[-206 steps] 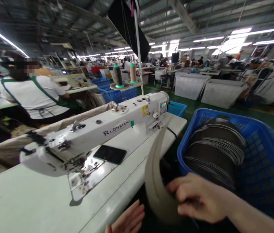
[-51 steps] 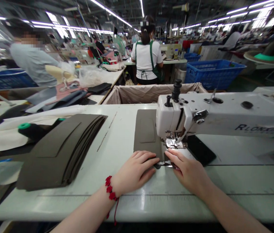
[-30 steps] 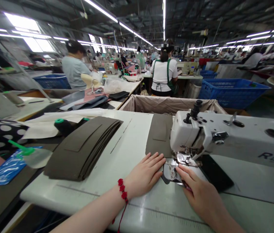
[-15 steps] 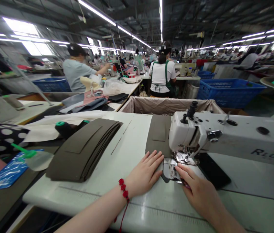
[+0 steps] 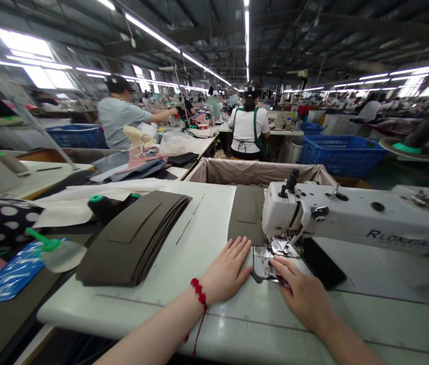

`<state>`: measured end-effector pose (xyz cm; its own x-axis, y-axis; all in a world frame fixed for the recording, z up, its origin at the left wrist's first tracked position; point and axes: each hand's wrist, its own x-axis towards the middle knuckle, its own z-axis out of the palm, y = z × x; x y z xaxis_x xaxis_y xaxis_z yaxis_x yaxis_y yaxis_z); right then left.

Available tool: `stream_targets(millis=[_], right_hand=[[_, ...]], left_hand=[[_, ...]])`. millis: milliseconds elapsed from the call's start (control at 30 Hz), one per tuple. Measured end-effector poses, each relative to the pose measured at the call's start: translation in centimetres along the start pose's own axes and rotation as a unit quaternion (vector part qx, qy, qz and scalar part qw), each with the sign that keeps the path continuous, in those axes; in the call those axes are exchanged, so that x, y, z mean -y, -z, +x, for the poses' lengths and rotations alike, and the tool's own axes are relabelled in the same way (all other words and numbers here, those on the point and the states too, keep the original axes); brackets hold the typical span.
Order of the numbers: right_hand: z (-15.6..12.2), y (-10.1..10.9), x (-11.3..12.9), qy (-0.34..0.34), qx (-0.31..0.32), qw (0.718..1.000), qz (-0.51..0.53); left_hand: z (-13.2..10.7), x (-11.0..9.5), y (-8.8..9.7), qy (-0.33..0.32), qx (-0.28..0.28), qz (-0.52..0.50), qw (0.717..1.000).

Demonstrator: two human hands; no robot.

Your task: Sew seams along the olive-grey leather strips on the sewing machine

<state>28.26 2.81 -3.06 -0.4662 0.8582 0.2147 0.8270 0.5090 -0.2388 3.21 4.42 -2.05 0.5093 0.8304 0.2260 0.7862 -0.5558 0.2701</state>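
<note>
Meanwhile, both hands lay flat at the needle

Nearest, the left hand (image 5: 226, 271), a red bead bracelet (image 5: 198, 290) at its wrist, lay palm down with fingers spread on the near end of the brown panel (image 5: 247, 215). Just beside it, the right hand (image 5: 301, 294) rested open on the white surface (image 5: 206, 238), its fingertips (image 5: 275, 263) touching the metal plate (image 5: 262, 261) below the presser foot (image 5: 280, 247). Neither hand gripped anything; both pressed flat, a little apart from each other.

That panel lay on the surface under the head of the white sewing machine (image 5: 351, 218) and ran away from the person toward the far edge. A black phone (image 5: 322, 263) lay under the machine's arm, to the right of the plate.

Further left, a stack of like panels (image 5: 130, 241) sat fanned on the surface, with a green-capped thread cone (image 5: 102, 207) lying beside it. A cloth-lined bin (image 5: 256, 172) stood beyond the far edge. Behind that, a person in a white shirt and green apron (image 5: 248, 129) stood facing away, near a blue basket (image 5: 339, 154).
</note>
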Motion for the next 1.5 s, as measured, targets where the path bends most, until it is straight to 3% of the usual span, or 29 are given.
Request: stream_targets(millis=[167, 333, 433, 567, 633, 733, 900, 1000, 1100, 1233, 1333, 1500], right_hand=[[-0.1, 0.2, 0.1, -0.006, -0.005, 1.0, 0.006], [0.0, 0.5, 0.5, -0.003, -0.009, 1.0, 0.001], [0.4, 1.4, 0.7, -0.001, -0.006, 1.0, -0.004], [-0.9, 3.9, -0.4, -0.016, 0.011, 1.0, 0.02], [-3.8, 5.0, -1.3, -0.043, 0.003, 0.999, 0.028], [-11.1, 5.1, -1.6, -0.083, -0.017, 0.996, 0.015], [-24.6, -0.4, 1.1, -0.11, 0.017, 0.991, 0.072], [-28.1, -3.2, 2.8, -0.167, 0.017, 0.974, 0.155], [-27.3, -3.1, 4.0, -0.243, -0.016, 0.943, 0.226], [-23.0, -0.5, 4.9, -0.296, -0.031, 0.93, 0.215], [-20.4, 0.7, 5.3, -0.282, -0.031, 0.942, 0.181], [-18.8, 0.6, 5.5, -0.277, -0.045, 0.949, 0.145]], left_hand=[[0.1, -0.3, 1.1, 0.103, -0.068, 0.052, 0.991], [-0.2, 0.0, 1.9, 0.164, -0.093, 0.106, 0.976], [-0.7, 0.6, 1.4, 0.167, -0.079, 0.135, 0.973], [-2.8, 0.8, 0.6, 0.156, -0.014, 0.153, 0.976], [-4.7, 0.6, 0.9, 0.148, 0.013, 0.158, 0.976], [-8.4, 0.1, 1.8, 0.141, 0.02, 0.15, 0.978], [-12.7, -1.4, 2.4, 0.129, -0.037, 0.052, 0.989], [-12.0, -3.0, 2.2, 0.068, -0.021, 0.091, 0.993], [-9.3, -4.6, 2.1, -0.057, 0.062, 0.114, 0.99], [-5.5, -6.2, 1.9, -0.16, 0.129, 0.089, 0.975], [-4.1, -7.1, 1.6, -0.17, 0.13, 0.068, 0.974], [-4.3, -9.8, 1.1, -0.129, 0.081, 0.039, 0.988]])
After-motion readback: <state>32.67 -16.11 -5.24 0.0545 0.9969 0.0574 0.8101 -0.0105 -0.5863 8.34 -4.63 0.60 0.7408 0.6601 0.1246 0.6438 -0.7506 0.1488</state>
